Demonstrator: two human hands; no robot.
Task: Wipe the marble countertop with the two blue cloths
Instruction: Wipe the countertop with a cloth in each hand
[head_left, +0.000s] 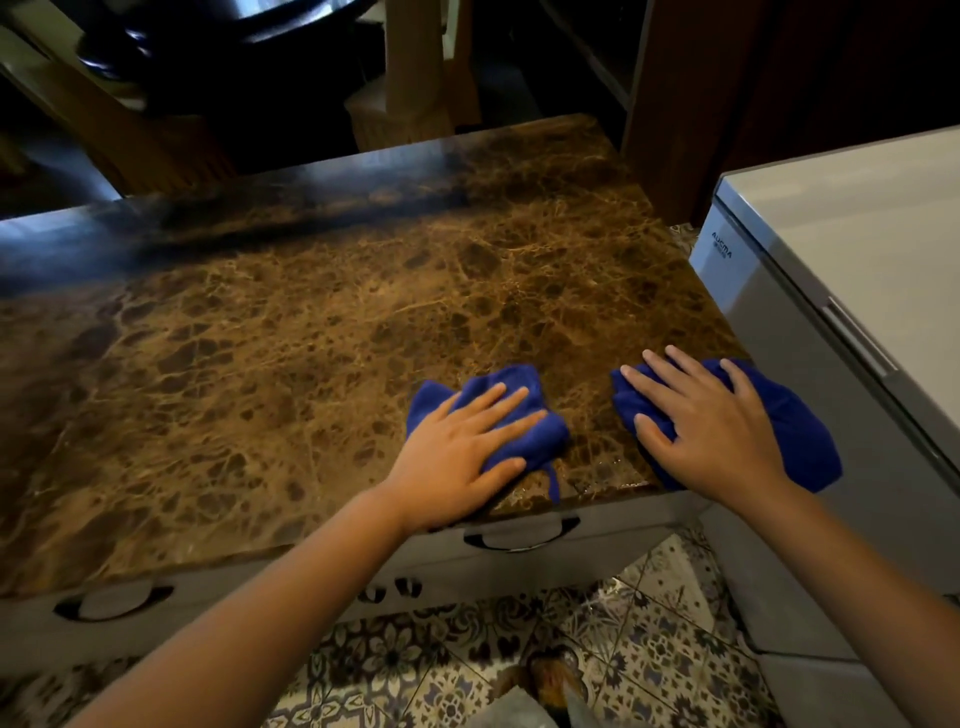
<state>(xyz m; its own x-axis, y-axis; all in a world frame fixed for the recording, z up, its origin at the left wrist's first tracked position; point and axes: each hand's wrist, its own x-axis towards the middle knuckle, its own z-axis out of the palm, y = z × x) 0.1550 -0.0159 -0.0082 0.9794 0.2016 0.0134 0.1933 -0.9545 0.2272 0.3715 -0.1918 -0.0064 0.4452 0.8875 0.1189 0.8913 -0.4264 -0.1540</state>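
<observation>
The brown veined marble countertop (311, 332) fills the middle of the view. Two crumpled blue cloths lie near its front right corner. My left hand (457, 457) presses flat on the left blue cloth (540, 441), fingers spread, close to the front edge. My right hand (711, 431) lies flat on the right blue cloth (795, 431), which hangs over the counter's right corner. A strip of bare marble separates the two cloths.
A white chest freezer (841, 270) stands right beside the counter's right edge. Grey drawers with dark handles (519, 538) sit under the front edge. Patterned floor tiles (597, 649) lie below. Wooden furniture legs (415, 67) stand behind the counter.
</observation>
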